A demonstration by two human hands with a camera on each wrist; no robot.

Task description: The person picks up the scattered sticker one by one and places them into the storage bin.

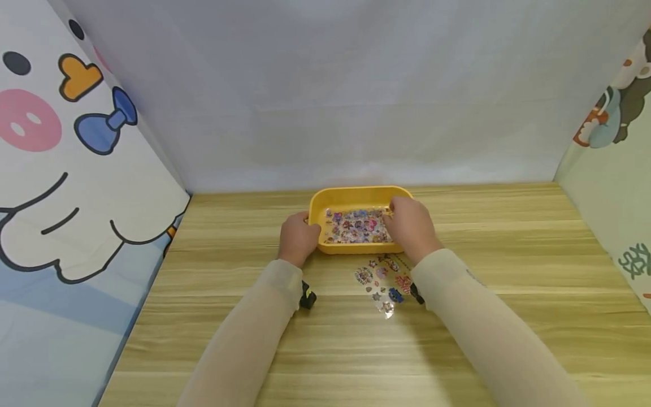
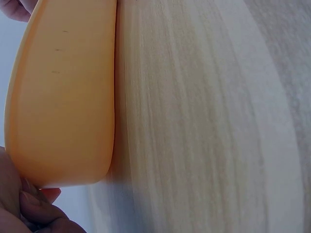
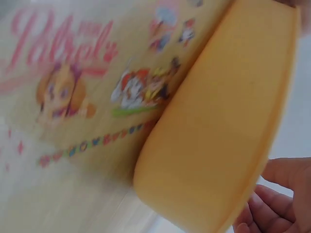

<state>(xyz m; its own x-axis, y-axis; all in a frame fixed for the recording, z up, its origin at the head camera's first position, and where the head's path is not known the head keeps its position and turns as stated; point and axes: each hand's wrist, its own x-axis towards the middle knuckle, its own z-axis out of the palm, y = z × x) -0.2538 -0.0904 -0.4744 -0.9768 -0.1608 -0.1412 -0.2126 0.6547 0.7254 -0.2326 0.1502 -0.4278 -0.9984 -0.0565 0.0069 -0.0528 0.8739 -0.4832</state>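
A yellow tray (image 1: 361,249) stands on the table with clear sticker sheets (image 1: 356,227) inside, printed with small colourful figures. My left hand (image 1: 298,237) grips the tray's left end, thumb over the rim. In the left wrist view the left fingers (image 2: 41,211) curl around the tray's corner. My right hand (image 1: 413,225) reaches over the right end, its curled fingertips right at the sheets' edge. The right wrist view shows its thumb and fingers (image 3: 272,208) beyond the rim; I cannot tell whether they pinch a sheet.
Another clear sticker sheet (image 1: 386,282) lies on the wood-patterned table (image 1: 244,350) in front of the tray, partly under my right forearm. Behind the tray hangs a pale cloth (image 1: 356,113). Cartoon-printed panels (image 1: 76,186) flank the table on both sides.
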